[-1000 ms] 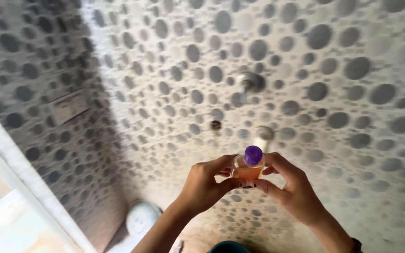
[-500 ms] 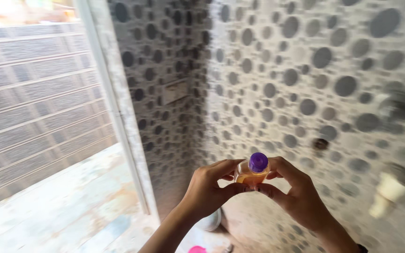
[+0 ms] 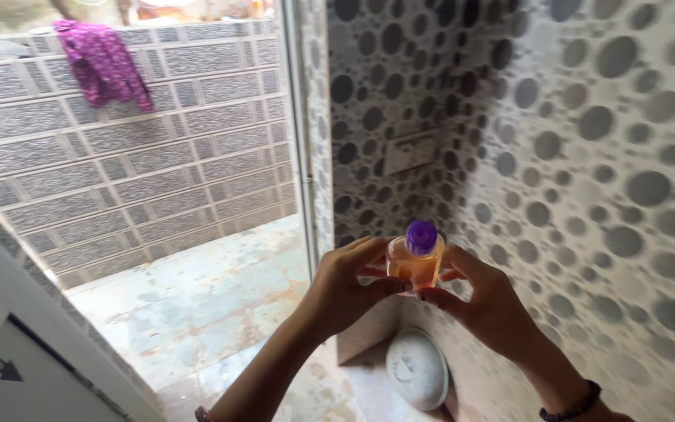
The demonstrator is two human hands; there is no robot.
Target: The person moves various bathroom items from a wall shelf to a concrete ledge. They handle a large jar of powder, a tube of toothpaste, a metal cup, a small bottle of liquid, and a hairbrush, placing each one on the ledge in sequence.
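**A:** What do I have in hand right now?

**B:** From my feed, both hands are raised in front of me with one small bottle (image 3: 414,262) between them. It is clear, holds an orange liquid, and has a purple cap (image 3: 421,237) on top. It stands upright, held in the air near the spotted tile wall (image 3: 603,156).

**A:** How does each grip sit on it?

**B:** My left hand (image 3: 345,293) is clamped on the bottle's left side, thumb across the front low down and the fingers curled around behind. My right hand (image 3: 486,301) is clamped on the right side, with its thumb (image 3: 431,295) pressed in under the base. The cap sticks up above both hands, and I can't tell whether any finger touches it.

**A:** What else is around?

**B:** Below the hands, a round white scale (image 3: 417,367) lies on the floor in the corner of the tiled walls. A dark bead bracelet (image 3: 572,406) sits on my right wrist. To the left, a white door frame (image 3: 297,133) opens onto a worn concrete floor (image 3: 197,289) and a grey block wall (image 3: 134,164), with a magenta cloth (image 3: 101,62) draped over its top. A pale rectangular plate (image 3: 409,152) is fixed to the far tiled wall.
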